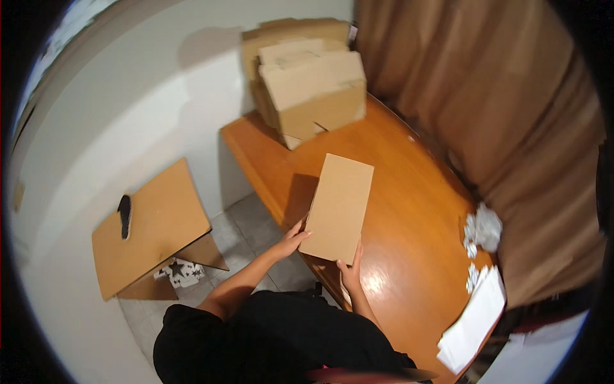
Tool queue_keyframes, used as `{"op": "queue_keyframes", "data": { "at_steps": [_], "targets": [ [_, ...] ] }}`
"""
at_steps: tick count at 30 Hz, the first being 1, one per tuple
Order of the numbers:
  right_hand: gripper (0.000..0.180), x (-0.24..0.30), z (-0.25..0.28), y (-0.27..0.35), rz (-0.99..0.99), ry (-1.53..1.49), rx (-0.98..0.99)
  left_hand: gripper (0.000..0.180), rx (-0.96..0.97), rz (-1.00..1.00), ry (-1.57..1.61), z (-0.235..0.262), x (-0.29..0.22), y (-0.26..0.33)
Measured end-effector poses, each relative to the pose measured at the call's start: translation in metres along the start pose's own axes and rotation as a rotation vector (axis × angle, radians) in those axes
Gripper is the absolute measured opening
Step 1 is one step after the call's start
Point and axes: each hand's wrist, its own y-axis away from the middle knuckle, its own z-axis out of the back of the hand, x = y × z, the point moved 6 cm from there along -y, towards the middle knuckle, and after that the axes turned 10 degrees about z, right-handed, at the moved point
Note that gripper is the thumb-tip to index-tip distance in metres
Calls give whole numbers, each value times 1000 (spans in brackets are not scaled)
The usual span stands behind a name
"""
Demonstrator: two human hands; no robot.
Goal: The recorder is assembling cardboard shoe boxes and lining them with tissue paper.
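Note:
A plain brown cardboard box [339, 206] is held in both hands over the near part of the wooden table, its broad flat face turned up. My left hand [291, 243] grips its left edge near the lower corner, with the thumb lying on top. On the lower right corner, my right hand [350, 269] is closed round the edge, thumb toward the near side. The fingers under the box are hidden. A shadow of the box falls on the tabletop to its left.
Flattened and folded cardboard boxes [313, 83] stand at the table's [409, 192] far end. Crumpled clear plastic [484, 228] and white sheets [473, 320] lie along the right edge. A large open carton [160, 217] on the floor at left bears a black object [125, 216]. A brown curtain [486, 96] hangs behind.

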Motion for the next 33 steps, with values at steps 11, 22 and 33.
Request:
{"op": "queue_keyframes", "data": {
  "at_steps": [11,22,33],
  "targets": [
    [108,135,-221,3,517,-71,513,84,-428,-267,236,138,-5,259],
    [92,338,-475,118,981,-495,731,104,-1056,-627,-200,218,-47,613],
    [105,644,-549,109,1422,-760,569,58,-1488,-735,-592,251,-242,826]
  ]
}}
